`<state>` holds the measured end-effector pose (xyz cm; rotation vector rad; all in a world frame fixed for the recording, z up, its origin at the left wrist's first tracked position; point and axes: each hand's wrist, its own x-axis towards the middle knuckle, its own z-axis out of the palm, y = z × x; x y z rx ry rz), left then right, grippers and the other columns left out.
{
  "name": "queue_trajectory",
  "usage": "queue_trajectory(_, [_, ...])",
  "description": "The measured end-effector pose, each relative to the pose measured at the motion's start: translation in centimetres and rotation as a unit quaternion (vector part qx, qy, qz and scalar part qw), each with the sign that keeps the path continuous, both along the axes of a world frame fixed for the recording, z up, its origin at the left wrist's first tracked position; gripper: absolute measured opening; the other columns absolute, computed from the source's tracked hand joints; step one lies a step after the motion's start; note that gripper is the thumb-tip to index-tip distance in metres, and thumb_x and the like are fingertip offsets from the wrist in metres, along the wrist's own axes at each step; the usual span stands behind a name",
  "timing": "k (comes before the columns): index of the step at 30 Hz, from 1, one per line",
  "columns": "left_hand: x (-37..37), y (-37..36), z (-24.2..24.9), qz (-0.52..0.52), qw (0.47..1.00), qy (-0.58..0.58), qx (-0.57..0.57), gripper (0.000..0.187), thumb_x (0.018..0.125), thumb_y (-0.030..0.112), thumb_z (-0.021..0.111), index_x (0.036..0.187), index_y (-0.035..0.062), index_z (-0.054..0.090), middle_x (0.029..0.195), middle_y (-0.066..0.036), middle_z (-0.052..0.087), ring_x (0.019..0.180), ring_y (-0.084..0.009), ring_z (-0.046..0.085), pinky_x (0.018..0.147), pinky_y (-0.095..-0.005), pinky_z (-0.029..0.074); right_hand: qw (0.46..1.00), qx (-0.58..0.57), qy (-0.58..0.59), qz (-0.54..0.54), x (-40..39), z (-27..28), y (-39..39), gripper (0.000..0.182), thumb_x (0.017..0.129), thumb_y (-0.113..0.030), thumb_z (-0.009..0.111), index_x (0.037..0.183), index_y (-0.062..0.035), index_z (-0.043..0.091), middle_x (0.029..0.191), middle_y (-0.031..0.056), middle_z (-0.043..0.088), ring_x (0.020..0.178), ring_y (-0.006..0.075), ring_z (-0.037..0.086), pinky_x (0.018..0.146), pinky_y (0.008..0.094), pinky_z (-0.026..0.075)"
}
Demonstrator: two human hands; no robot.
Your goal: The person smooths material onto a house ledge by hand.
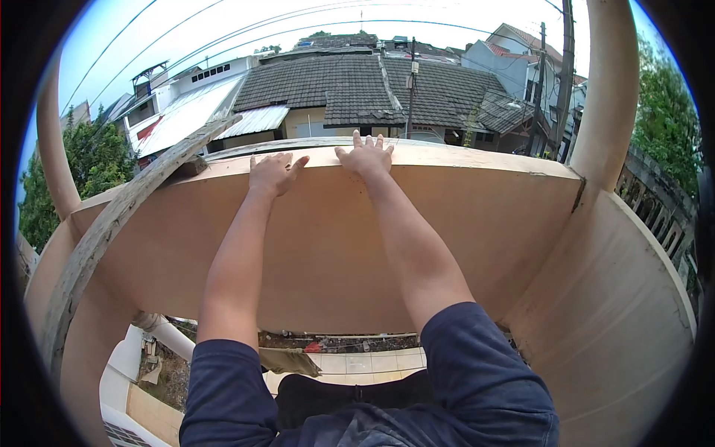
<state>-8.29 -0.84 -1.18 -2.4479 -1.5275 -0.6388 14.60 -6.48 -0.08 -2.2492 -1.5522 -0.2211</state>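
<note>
Fingers [262, 159] of the left hand [272, 174] lie flat and spread on the top edge of the wall [328, 238], released, grasping nothing; the thumb points toward the other hand. Just to the left of this hand, a weathered plank [112, 223] leans across the wall's corner, its upper end resting near the top edge, apart from the hand. Further left stands a pillar [51, 141], with trees [89, 160] behind it.

Right of the left hand, near it but not touching, the right hand [365, 158] rests palm down on the same top edge, fingers [369, 140] splayed and reaching over the far side, also released and empty. Both arms stretch forward from dark blue sleeves [484, 372] at the bottom of the view.

Beyond the wall rise roofs [350, 82] of grey tile and a pole [411, 86]. To the right stands a second pillar [607, 89], where the wall turns toward the viewer. Below the arms, a tiled floor [365, 363] shows, with a crumpled cloth [290, 361] lying on it.
</note>
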Motion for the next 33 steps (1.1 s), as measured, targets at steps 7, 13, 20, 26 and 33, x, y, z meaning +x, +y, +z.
queue_trajectory(7, [-0.9, 0.2, -1.4, -0.140, 0.988, -0.012, 0.071, 0.095, 0.097, 0.085, 0.032, 0.149, 0.0114, 0.059, 0.149, -0.010, 0.063, 0.142, -0.0280, 0.055, 0.124, -0.0516, 0.032, 1.000, 0.026, -0.012, -0.012, 0.0, 0.1, -0.2, 0.098, 0.101, -0.076, 0.030, 0.171, -0.0191, -0.007, 0.179, 0.0169, 0.005, 0.165, 0.0376, 0.001, 0.131, 0.0568, 0.004])
queue_trajectory(13, [1.9, -1.0, -1.2, -0.104, 0.991, 0.022, 0.087, 0.091, 0.098, 0.084, 0.031, 0.146, 0.0134, 0.062, 0.146, -0.008, 0.065, 0.141, -0.0278, 0.055, 0.122, -0.0459, 0.038, 0.997, 0.076, -0.016, -0.020, -0.1, -0.5, 0.2, 0.102, 0.098, -0.083, 0.029, 0.171, -0.0207, -0.006, 0.179, 0.0162, 0.001, 0.165, 0.0373, 0.001, 0.131, 0.0557, 0.003])
queue_trajectory(20, [1.4, -0.6, 0.7, -0.065, 0.997, -0.022, -0.043, 0.060, 0.111, 0.057, 0.032, 0.148, 0.0203, 0.062, 0.151, -0.005, 0.062, 0.135, -0.0317, 0.060, 0.114, -0.0461, 0.047, 0.999, 0.045, -0.005, -0.027, 0.3, -0.1, 0.7, 0.105, 0.095, -0.088, 0.027, 0.172, -0.0232, -0.003, 0.179, 0.0161, 0.002, 0.165, 0.0378, 0.005, 0.131, 0.0546, 0.006])
queue_trajectory(26, [4.5, -1.6, -0.7, -0.172, 0.983, 0.041, 0.054, 0.061, 0.111, 0.057, 0.030, 0.151, 0.0205, 0.058, 0.154, -0.006, 0.059, 0.143, -0.0276, 0.054, 0.122, -0.0451, 0.038, 0.999, 0.017, 0.032, -0.026, -0.1, 0.3, 0.7, 0.107, 0.091, -0.093, 0.023, 0.172, -0.0246, 0.006, 0.179, 0.0140, 0.004, 0.165, 0.0374, 0.006, 0.131, 0.0541, 0.009])
queue_trajectory(33, [2.2, -0.4, -0.8, -0.172, 0.983, -0.002, 0.063, 0.058, 0.111, 0.057, 0.034, 0.145, 0.0195, 0.063, 0.145, -0.008, 0.066, 0.137, -0.0285, 0.059, 0.119, -0.0465, 0.041, 0.999, 0.023, 0.029, -0.030, -0.1, 0.3, 0.3, 0.108, 0.090, -0.094, 0.024, 0.172, -0.0248, 0.009, 0.179, 0.0127, 0.010, 0.164, 0.0361, 0.010, 0.131, 0.0534, 0.013])
